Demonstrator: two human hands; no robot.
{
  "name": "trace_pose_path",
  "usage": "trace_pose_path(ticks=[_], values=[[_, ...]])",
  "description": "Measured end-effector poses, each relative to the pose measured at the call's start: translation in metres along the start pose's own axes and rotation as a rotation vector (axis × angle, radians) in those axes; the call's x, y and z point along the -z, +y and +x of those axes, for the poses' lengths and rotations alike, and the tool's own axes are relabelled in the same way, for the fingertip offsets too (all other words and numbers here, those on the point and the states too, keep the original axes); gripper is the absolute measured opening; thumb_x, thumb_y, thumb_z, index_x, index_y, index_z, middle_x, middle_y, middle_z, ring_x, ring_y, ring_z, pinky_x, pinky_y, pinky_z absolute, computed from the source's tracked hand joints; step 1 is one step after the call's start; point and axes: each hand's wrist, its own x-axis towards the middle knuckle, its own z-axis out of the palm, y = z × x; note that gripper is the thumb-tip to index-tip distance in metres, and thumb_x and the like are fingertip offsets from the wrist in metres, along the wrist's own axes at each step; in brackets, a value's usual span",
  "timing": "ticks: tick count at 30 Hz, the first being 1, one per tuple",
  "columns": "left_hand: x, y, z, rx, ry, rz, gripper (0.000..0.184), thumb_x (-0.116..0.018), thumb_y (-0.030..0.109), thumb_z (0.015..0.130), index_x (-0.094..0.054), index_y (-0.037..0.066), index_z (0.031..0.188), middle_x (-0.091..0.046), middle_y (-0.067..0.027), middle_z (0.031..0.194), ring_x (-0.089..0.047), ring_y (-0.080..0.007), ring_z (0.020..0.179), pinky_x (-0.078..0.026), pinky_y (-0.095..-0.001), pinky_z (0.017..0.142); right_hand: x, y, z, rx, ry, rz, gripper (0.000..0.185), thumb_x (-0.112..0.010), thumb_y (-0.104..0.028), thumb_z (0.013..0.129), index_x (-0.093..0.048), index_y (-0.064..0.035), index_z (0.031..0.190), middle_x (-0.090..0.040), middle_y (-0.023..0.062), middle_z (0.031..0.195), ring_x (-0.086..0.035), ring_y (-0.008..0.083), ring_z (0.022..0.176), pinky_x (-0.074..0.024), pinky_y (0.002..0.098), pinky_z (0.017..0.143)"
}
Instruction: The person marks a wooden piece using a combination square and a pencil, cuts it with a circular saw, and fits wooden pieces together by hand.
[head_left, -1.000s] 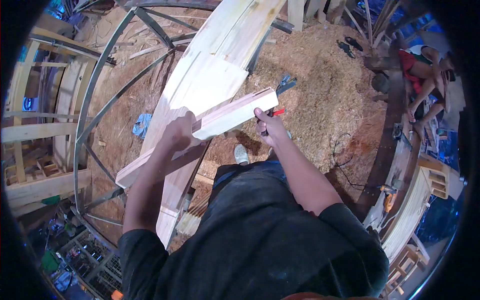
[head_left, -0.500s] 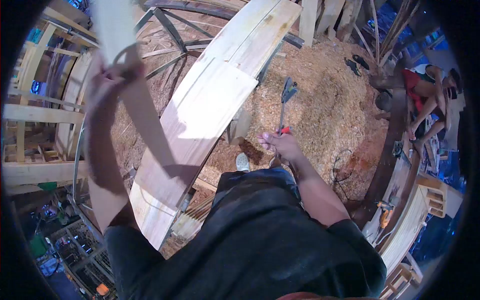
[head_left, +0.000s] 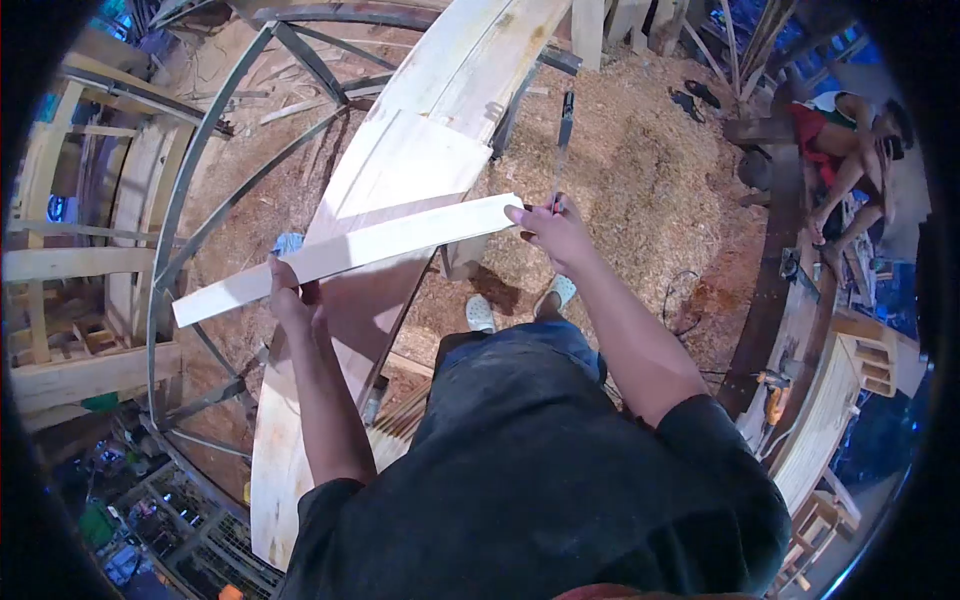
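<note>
One pale wooden strip (head_left: 390, 240) crosses above the wide plank (head_left: 400, 165) in the head view, its plain broad face up and its two ends jutting past the plank's left and right edges. Half a second ago the left hand (head_left: 290, 295) alone held the strip, swung up beyond the plank's left side; now it has brought the strip back over the plank, and the right hand (head_left: 557, 235) has met its near-right end. The hands are apart: the left grasps the strip just beyond the plank's left edge, thumb on top, while the right, off the plank's right edge, pinches the strip's end and also keeps a slender tool (head_left: 566, 122), probably a bar clamp, pointing away. A second ago a different, stepped side showed, so the strip appears to have been turned. For the work in hand, that means support at two places instead of one, with the flat face exposed to view, though the right hand's grip is shared. Whether the strip touches the plank, I cannot tell; the shadow on the plank suggests it is raised.
</note>
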Motion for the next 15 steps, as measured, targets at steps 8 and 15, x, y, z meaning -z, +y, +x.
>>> trace_pose_path(ticks=[8, 15], values=[[0.069, -0.036, 0.041, 0.028, 0.060, 0.373, 0.055, -0.061, 0.060, 0.096, -0.068, 0.011, 0.119, -0.070, -0.0027, 0.105, -0.062, -0.0191, 0.095, -0.046, -0.0408, 0.084, -0.007, 0.018, 0.015, 0.129, -0.023, 0.022, 0.045, -0.084, -0.010, 0.083, -0.046, -0.0031, 0.106, -0.064, 0.0114, 0.105, -0.066, 0.0192, 0.091, -0.0574, 0.0326, 0.074], [0.025, 0.017, -0.005, 0.325, 0.095, 0.730, 0.079, -0.067, 0.076, 0.081, -0.064, 0.011, 0.125, -0.068, -0.0066, 0.096, -0.063, -0.0172, 0.084, -0.047, -0.0383, 0.070, -0.009, 0.007, 0.007, 0.121, -0.023, -0.046, 0.045, -0.085, -0.014, 0.084, -0.044, -0.0044, 0.101, -0.061, 0.0089, 0.100, -0.066, 0.0187, 0.093, -0.0607, 0.0349, 0.079]])
